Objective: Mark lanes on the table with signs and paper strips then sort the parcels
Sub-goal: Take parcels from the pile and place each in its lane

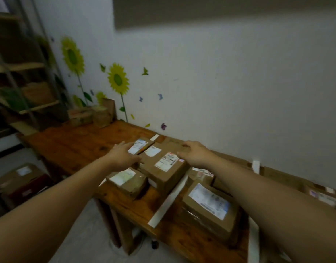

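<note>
A: Nearest the camera, two bare forearms run up from the bottom corners of the frame. What are the hands doing?

B: They are apart, one on each side of the large cardboard parcel (163, 172) at mid-frame. The left hand (123, 155) has straight, spread fingers lying over a flat parcel (139, 146) just left of it. The right hand (194, 153) sits at the box's upper right edge with its fingers loosely bent and nothing gripped. Blur hides whether either hand really touches.

A: And the other parcels?

B: All are brown card with white labels too smeared to read. A small, crumpled one (128, 182) sits below and left of the large box. A squarer one (209, 207) is at lower right, partly behind the right forearm.

A: The lanes?

B: A white paper strip (169, 202) lies slantwise on the glossy wooden table (72, 145), between the large box and the lower-right parcel. A second strip (253, 242) is cut off at the bottom edge.

A: Further off?

B: Blurred boxes (87, 115) stand at the table's far end, below the sunflower stickers (118, 79). Another box (19, 175) is on the floor at lower left.
</note>
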The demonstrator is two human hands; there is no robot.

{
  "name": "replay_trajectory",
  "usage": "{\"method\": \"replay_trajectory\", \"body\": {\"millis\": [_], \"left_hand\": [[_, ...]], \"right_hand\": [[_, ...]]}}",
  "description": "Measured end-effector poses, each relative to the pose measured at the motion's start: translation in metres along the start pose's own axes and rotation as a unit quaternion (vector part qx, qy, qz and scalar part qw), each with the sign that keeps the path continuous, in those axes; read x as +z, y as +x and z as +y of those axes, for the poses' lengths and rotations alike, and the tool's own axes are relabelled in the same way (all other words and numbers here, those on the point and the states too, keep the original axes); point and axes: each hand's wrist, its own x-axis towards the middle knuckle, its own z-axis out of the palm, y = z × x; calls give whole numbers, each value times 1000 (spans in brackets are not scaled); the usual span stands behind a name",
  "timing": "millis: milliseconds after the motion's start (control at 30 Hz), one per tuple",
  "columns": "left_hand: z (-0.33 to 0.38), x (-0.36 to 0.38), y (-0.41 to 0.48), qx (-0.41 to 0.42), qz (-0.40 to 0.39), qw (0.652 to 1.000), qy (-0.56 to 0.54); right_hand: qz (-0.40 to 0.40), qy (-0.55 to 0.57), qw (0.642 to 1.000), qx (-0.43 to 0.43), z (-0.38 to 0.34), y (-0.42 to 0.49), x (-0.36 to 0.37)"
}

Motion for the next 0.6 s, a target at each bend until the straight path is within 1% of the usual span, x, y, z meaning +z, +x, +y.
{"method": "replay_trajectory", "body": {"millis": [67, 200, 400, 500, 600], "left_hand": [[-28, -13, 25, -14, 5, 1000, 7], [-81, -45, 77, -56, 17, 998, -8], [-156, -96, 139, -104, 30, 994, -28], [-193, -124, 171, -111, 37, 992, -35], [-237, -150, 204, -94, 39, 994, -42]], "right_hand": [[-17, -1, 1000, -13, -16, 39, 17], [-43, 44, 998, -33, -56, 118, 47], [-74, 34, 994, -75, -132, 215, 90], [-77, 29, 993, -85, -168, 257, 114], [-72, 22, 994, -79, -207, 299, 144]]}}
